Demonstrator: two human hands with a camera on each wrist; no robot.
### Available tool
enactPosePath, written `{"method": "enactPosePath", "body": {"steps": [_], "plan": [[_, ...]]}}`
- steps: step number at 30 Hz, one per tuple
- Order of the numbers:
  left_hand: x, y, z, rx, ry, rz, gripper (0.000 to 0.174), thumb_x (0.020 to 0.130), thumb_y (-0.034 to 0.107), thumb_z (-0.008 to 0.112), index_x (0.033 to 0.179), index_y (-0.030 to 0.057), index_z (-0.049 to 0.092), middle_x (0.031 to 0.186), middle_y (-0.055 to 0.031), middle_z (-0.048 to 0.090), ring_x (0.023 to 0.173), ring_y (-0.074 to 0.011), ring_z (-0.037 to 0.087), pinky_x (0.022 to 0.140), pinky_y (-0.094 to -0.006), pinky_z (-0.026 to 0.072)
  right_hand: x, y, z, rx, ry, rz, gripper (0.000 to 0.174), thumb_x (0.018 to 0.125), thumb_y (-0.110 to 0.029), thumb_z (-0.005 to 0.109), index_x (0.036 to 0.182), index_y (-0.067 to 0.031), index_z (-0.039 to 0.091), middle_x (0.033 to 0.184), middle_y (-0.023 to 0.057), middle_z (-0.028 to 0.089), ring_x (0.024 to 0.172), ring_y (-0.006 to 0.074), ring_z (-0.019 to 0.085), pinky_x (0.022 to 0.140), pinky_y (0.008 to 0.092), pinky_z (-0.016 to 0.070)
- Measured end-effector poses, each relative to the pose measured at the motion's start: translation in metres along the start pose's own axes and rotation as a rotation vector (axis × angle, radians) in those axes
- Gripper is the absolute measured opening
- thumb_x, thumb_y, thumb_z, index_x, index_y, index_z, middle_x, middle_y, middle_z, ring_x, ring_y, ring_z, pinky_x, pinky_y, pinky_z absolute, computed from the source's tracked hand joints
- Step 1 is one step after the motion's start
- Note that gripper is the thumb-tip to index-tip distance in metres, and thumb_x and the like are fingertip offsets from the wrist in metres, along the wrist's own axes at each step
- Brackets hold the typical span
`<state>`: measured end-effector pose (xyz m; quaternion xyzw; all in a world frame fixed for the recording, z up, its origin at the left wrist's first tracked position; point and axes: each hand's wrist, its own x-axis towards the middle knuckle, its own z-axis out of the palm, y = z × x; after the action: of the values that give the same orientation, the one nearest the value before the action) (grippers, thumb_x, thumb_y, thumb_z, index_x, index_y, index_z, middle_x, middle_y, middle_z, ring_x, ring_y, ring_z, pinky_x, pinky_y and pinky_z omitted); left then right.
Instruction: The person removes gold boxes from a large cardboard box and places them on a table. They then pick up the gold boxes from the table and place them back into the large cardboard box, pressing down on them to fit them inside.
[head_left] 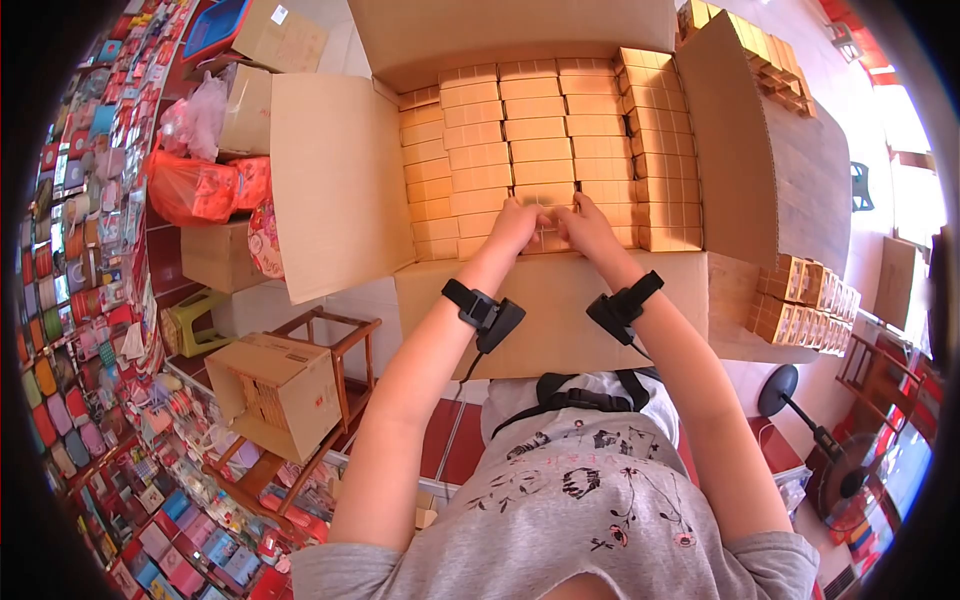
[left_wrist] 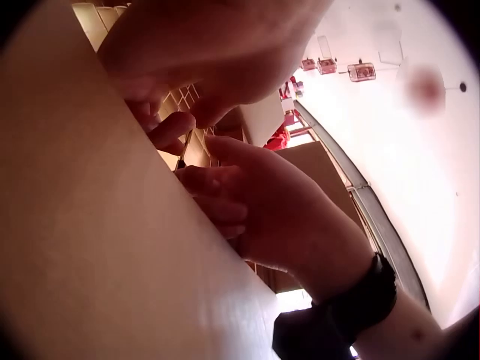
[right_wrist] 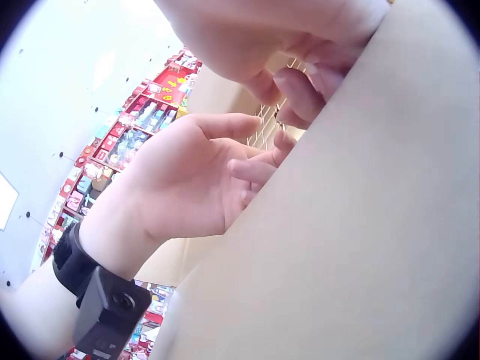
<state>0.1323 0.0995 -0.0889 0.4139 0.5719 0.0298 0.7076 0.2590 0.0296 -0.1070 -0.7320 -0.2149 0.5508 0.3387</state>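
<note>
A large open carton (head_left: 560,300) holds rows of small golden boxes (head_left: 540,128). Over its near wall reach both hands, close together above the front of the middle columns. The left hand (head_left: 515,226) has its fingers bent at a small golden box (head_left: 545,194) in the near part of the stack. Facing it, the right hand (head_left: 588,228) bends its fingers toward the same spot. In both wrist views the fingertips nearly meet around a thin edge. I cannot tell whether either hand pinches it. The carton's near wall hides the lower fingers there.
Carton flaps stand out at left (head_left: 335,185) and right (head_left: 735,150). More golden boxes are stacked on the table (head_left: 815,190) at right. A smaller carton (head_left: 280,395) rests on a wooden stool (head_left: 345,365) at left. Red plastic bags (head_left: 195,188) and packed shelves line the left side.
</note>
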Motion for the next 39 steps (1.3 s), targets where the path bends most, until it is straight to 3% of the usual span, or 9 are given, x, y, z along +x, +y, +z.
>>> {"method": "enactPosePath", "body": {"steps": [3, 7, 16, 22, 24, 27, 30, 37, 39], "plan": [[0.000, 0.001, -0.001, 0.066, -0.073, -0.020, 0.025, 0.081, 0.018, 0.054, 0.097, 0.0017, 0.043, 0.078, -0.0060, 0.057, 0.054, -0.0085, 0.046, 0.046, -0.0230, 0.0373, 0.003, 0.001, 0.002, 0.041, -0.004, 0.009, 0.073, 0.082, -0.021, 0.056, 0.136, 0.0094, 0.019, 0.063, 0.0039, 0.053, 0.051, 0.0084, 0.047, 0.041, 0.0205, 0.0349], [-0.005, -0.002, 0.004, 0.005, 0.012, 0.007, 0.029, 0.079, 0.016, 0.058, 0.099, 0.0007, 0.042, 0.077, -0.0065, 0.056, 0.055, -0.0084, 0.046, 0.046, -0.0226, 0.0370, 0.003, 0.002, 0.003, 0.089, -0.012, 0.021, 0.073, 0.081, -0.019, 0.056, 0.136, 0.0097, 0.018, 0.064, 0.0039, 0.053, 0.050, 0.0078, 0.046, 0.041, 0.0200, 0.0341], [-0.015, 0.000, 0.007, -0.082, -0.016, 0.102, 0.066, 0.078, 0.014, 0.059, 0.129, -0.0100, 0.024, 0.075, -0.0051, 0.054, 0.055, -0.0084, 0.046, 0.047, -0.0216, 0.0365, -0.012, -0.009, 0.003, 0.117, -0.007, 0.020, 0.074, 0.082, -0.016, 0.055, 0.136, 0.0117, 0.014, 0.065, 0.0045, 0.054, 0.051, 0.0080, 0.047, 0.042, 0.0199, 0.0353], [-0.014, -0.003, 0.005, -0.105, -0.109, 0.069, 0.077, 0.080, 0.011, 0.055, 0.136, -0.0110, 0.008, 0.071, -0.0033, 0.051, 0.057, -0.0088, 0.047, 0.049, -0.0217, 0.0375, -0.011, 0.001, 0.008, -0.211, -0.013, -0.130, 0.069, 0.087, -0.022, 0.051, 0.132, 0.0158, 0.015, 0.065, 0.0093, 0.059, 0.057, 0.0135, 0.056, 0.048, 0.0247, 0.0432], [-0.012, -0.006, 0.010, -0.062, -0.029, 0.100, 0.067, 0.080, 0.011, 0.054, 0.131, -0.0110, 0.016, 0.070, -0.0035, 0.051, 0.057, -0.0092, 0.047, 0.049, -0.0219, 0.0378, -0.009, 0.001, 0.008, -0.414, 0.016, -0.198, 0.068, 0.088, -0.030, 0.046, 0.127, 0.0213, 0.022, 0.077, 0.0246, 0.062, 0.069, 0.0332, 0.063, 0.062, 0.0386, 0.0496], [-0.005, -0.009, 0.011, 0.005, -0.047, 0.078, 0.051, 0.081, 0.011, 0.055, 0.118, -0.0080, 0.027, 0.071, -0.0044, 0.052, 0.057, -0.0096, 0.048, 0.049, -0.0221, 0.0383, -0.010, -0.001, 0.007, -0.556, 0.046, -0.244, 0.055, 0.090, -0.027, 0.048, 0.120, 0.0155, 0.031, 0.065, 0.0165, 0.061, 0.062, 0.0279, 0.062, 0.055, 0.0360, 0.0481], [0.005, -0.017, 0.011, 0.023, -0.006, 0.128, 0.036, 0.080, 0.011, 0.057, 0.104, -0.0029, 0.034, 0.073, -0.0058, 0.053, 0.057, -0.0104, 0.049, 0.050, -0.0225, 0.0401, -0.025, -0.012, 0.000, -0.767, 0.111, -0.295, 0.058, 0.090, -0.031, 0.048, 0.123, 0.0146, 0.032, 0.067, 0.0171, 0.062, 0.065, 0.0319, 0.062, 0.057, 0.0395, 0.0482], [-0.001, -0.012, 0.008, 0.070, 0.008, 0.143, 0.033, 0.079, 0.009, 0.058, 0.102, -0.0029, 0.037, 0.075, -0.0076, 0.055, 0.057, -0.0119, 0.052, 0.051, -0.0231, 0.0433, -0.019, -0.004, -0.009, -0.817, 0.064, -0.308, 0.066, 0.089, -0.035, 0.047, 0.131, 0.0122, 0.027, 0.070, 0.0169, 0.062, 0.066, 0.0328, 0.061, 0.060, 0.0399, 0.0480], [0.001, -0.013, 0.008, 0.094, 0.017, 0.155, 0.033, 0.079, 0.009, 0.058, 0.102, -0.0034, 0.037, 0.075, -0.0075, 0.056, 0.057, -0.0117, 0.052, 0.050, -0.0229, 0.0430, -0.019, -0.006, -0.009, -0.828, 0.051, -0.304, 0.065, 0.088, -0.035, 0.049, 0.130, 0.0110, 0.031, 0.076, 0.0215, 0.062, 0.072, 0.0334, 0.062, 0.064, 0.0425, 0.0500]]}}
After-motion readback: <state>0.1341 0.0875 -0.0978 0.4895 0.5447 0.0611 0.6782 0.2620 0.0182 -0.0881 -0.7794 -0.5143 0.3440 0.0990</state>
